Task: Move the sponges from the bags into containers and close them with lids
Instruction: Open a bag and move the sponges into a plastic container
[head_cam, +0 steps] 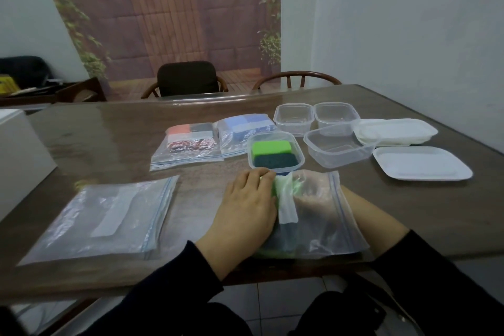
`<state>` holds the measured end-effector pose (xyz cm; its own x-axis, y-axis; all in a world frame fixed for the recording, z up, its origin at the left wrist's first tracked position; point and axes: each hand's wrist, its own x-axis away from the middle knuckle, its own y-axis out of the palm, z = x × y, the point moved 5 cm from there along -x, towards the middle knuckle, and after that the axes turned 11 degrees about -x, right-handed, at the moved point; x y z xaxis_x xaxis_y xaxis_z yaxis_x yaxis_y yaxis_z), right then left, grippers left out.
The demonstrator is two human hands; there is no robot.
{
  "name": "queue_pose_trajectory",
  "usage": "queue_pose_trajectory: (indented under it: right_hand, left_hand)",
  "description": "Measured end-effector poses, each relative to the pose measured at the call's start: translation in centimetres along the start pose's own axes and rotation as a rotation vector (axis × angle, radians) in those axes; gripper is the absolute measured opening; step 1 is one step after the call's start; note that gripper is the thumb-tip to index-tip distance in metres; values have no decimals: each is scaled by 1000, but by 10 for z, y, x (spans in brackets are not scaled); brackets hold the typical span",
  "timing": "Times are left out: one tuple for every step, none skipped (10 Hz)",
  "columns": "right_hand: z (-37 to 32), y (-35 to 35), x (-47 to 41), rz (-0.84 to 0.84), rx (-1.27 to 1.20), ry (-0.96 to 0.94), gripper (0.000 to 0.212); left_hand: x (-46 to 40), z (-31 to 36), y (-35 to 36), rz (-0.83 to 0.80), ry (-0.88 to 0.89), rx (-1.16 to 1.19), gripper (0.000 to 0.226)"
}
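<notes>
A clear zip bag lies at the table's near edge with a green sponge inside. My left hand presses on the bag's left side, fingers on the sponge through the plastic. My right hand is inside the bag, seen blurred through the plastic; what it grips I cannot tell. Just behind stands an open container holding two green sponges, light and dark. Three empty containers stand to its right. Two bags with sponges, red-grey and blue, lie behind.
An empty flat zip bag lies at the near left. White lids: a stack at the far right, one single lid in front of it. A white box stands at the left edge. Chairs stand behind the table.
</notes>
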<state>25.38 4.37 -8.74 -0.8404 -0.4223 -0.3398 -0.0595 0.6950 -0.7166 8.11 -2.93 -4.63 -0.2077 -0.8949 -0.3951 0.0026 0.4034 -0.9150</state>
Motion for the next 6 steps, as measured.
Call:
queue_pose_trajectory:
  right_hand:
    - [4, -20, -7, -84, -338, 253, 80]
    - [25, -21, -7, -284, -6, 168, 63]
    - [5, -58, 5, -1365, -715, -219, 19]
    - [3, -73, -9, -1526, -823, -418, 22]
    - [7, -64, -42, -1238, -847, -394, 13]
    - [12, -68, -75, -1043, -1026, -210, 17]
  left_hand:
    - [-1, 0, 5, -62, 70, 142, 63]
    - [2, -3, 9, -97, 80, 229, 55]
    - [5, -3, 7, -62, 108, 262, 47]
    - [4, -2, 6, -64, 149, 266, 41]
    - [0, -3, 10, -139, 138, 298, 37]
    - [-2, -4, 15, -207, 115, 366, 32]
